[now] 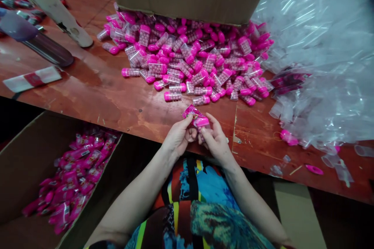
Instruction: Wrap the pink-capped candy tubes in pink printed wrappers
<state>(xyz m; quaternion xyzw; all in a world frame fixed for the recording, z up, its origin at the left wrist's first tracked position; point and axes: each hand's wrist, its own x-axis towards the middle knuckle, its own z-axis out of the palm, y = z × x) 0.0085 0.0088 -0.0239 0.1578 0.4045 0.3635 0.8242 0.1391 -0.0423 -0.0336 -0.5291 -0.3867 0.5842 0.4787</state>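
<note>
- Bright clothes (181,221) with blue, yellow and brown shapes are closest, at the bottom middle of the frame.
- Across the frame runs a big, shiny red-brown table (111,105).
- Clear plastic (330,19), all crinkly, covers a lot of the right side.
- At the lower left, next to the table, stands an open brown box (29,140).
- At the top middle is a brown carton (187,0) with black writing and numbers on it.
- Just under the carton is a big heap of tiny tubes (189,58), see-through with bright pink ends and little pink balls inside.
- Lots of shiny pink packets (76,171) lie inside the open box.
- One pale bottle (58,11) and one dark bottle (37,35) stand at the upper left.
- The left hand (177,134), in the middle, has its thumb and fingers closed on a pink wrapper.
- The right hand (217,142) is beside it, thumb and fingers bent close around one tube.
- That pink wrapper (191,112) has a printed pattern and sits just below the heap, near the table's front edge.
- The held tube (201,123) touches the wrapper; whether it is partly inside is hard to tell.
- One small pink piece (314,169) lies at the lower right.
</note>
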